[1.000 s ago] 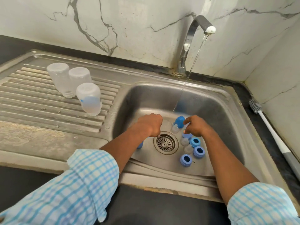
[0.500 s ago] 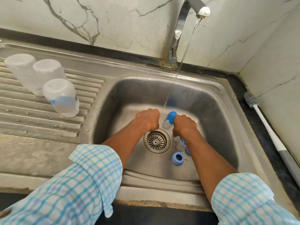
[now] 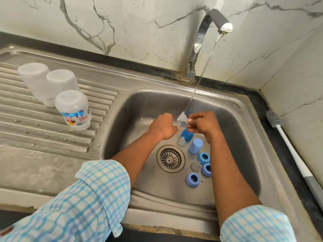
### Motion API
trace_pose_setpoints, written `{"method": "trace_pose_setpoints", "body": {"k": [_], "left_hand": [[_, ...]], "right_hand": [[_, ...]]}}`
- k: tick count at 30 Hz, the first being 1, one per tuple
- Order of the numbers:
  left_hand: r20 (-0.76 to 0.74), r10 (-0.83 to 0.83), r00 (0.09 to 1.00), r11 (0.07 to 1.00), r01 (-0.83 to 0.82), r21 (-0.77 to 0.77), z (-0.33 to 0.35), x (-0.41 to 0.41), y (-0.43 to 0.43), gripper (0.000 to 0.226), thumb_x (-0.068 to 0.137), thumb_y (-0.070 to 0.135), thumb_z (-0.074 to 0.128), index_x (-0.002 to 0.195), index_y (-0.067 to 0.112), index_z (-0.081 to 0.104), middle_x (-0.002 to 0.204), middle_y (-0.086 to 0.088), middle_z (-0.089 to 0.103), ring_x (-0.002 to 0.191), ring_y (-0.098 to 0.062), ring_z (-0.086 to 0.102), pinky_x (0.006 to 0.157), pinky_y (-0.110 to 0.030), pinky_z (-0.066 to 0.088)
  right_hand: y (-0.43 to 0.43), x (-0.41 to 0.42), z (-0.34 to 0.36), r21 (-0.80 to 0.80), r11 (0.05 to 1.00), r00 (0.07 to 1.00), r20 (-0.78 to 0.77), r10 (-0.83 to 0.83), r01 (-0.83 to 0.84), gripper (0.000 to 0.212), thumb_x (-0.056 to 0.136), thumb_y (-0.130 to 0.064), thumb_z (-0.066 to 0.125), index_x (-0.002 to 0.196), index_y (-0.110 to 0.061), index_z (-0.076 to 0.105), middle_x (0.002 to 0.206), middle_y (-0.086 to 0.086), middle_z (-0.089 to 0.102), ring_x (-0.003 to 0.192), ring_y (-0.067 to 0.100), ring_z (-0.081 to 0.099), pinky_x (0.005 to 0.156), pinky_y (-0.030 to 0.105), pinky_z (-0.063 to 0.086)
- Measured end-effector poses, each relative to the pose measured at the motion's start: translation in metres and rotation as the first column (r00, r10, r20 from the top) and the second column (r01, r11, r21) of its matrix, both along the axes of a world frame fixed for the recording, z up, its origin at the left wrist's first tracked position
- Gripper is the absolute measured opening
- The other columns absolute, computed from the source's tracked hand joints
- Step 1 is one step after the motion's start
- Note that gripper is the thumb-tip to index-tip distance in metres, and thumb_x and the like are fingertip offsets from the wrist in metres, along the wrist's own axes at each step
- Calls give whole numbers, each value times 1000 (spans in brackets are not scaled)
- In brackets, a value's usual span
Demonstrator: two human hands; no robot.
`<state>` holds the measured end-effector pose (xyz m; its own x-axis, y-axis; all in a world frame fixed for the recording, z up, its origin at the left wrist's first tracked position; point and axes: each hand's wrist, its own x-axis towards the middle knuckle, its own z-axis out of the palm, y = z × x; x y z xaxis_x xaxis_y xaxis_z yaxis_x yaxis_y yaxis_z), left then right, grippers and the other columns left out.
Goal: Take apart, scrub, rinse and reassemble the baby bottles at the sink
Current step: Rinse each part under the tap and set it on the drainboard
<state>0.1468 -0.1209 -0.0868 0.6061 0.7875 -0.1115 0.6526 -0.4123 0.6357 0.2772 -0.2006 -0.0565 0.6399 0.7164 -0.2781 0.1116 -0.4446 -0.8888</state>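
Head view: right hand [image 3: 203, 124] pinches clear teat [image 3: 182, 119]; left hand [image 3: 163, 126] curled, hold unclear; both mid-basin, apart from sink [image 3: 244, 145] walls.

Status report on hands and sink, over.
Right hand pinches clear teat under water stream. Left hand curled beside it, grip unclear. Blue rings lie below.

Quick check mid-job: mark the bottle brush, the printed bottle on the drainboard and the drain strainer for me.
bottle brush [image 3: 274, 119]: head view, on its grey bristle head.
printed bottle [image 3: 71, 105]: head view, on its clear wall above the label.
drain strainer [image 3: 168, 158]: head view, on its slotted centre.
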Motion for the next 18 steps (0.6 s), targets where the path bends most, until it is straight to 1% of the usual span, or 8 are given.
{"method": "trace_pose_setpoints", "body": {"k": [1,3,6,9,11,13,16,18], "left_hand": [[105,5,995,999,1,-54,1,3,2,29,87,30,72,111,14,68,104,-5,70,99,-24,66,81,-31,50],[343,42,938,987,15,-162,6,9,3,24,86,19,74,109,14,71,100,-2,72,95,-18,66,81,-28,50],[567,113,816,969,36,-245,12,18,4,30,86,19,76,116,16,71,102,1,73,88,-9,65,74,-23,50],[623,116,774,968,51,-245,13,25,0,32,89,27,73,120,18,70,97,6,72,79,1,61,65,-14,46],[636,126,761,974,27,-225,11,25,-1,27,93,27,68,117,16,72,85,10,69,70,4,58,62,-14,45],[635,151,757,973,-2,-229,6,25,1,22,96,21,64,113,11,73,78,9,66,65,1,58,59,-20,49],[616,216,757,955,-31,-296,3,24,1,20,97,16,62,111,7,73,85,-6,71,71,-12,64,58,-26,57],[612,252,749,944,-51,-327,2,24,3,19,97,14,61,110,6,73,89,-10,73,74,-16,68,60,-27,59]], "right_hand": [[3,-1,3,89,996,995,-102,-21,30,14,94,7,57,105,3,64,78,11,66,67,19,66,56,23,59],[8,-2,4,205,976,974,-223,-31,77,14,96,6,54,100,-2,66,82,10,69,69,17,69,62,24,60],[12,3,2,270,959,975,-219,-28,88,17,95,7,54,99,-4,66,90,11,71,78,18,72,67,26,60],[14,7,2,297,951,988,-147,-43,85,20,92,8,57,106,-2,68,100,13,72,91,22,72,72,26,60],[15,5,3,293,954,995,-90,-33,58,21,90,8,59,97,-8,70,97,9,73,92,21,71,73,25,60],[15,2,7,276,960,998,-64,-26,43,28,88,12,57,91,-12,71,94,7,72,92,20,70,72,25,60],[17,-2,13,256,964,992,-117,-46,75,35,85,16,46,90,-10,70,95,13,72,91,26,71,73,31,61],[18,-7,18,246,967,986,-164,-25,65,33,86,11,43,88,-11,68,95,15,72,90,30,72,73,33,62]]}}
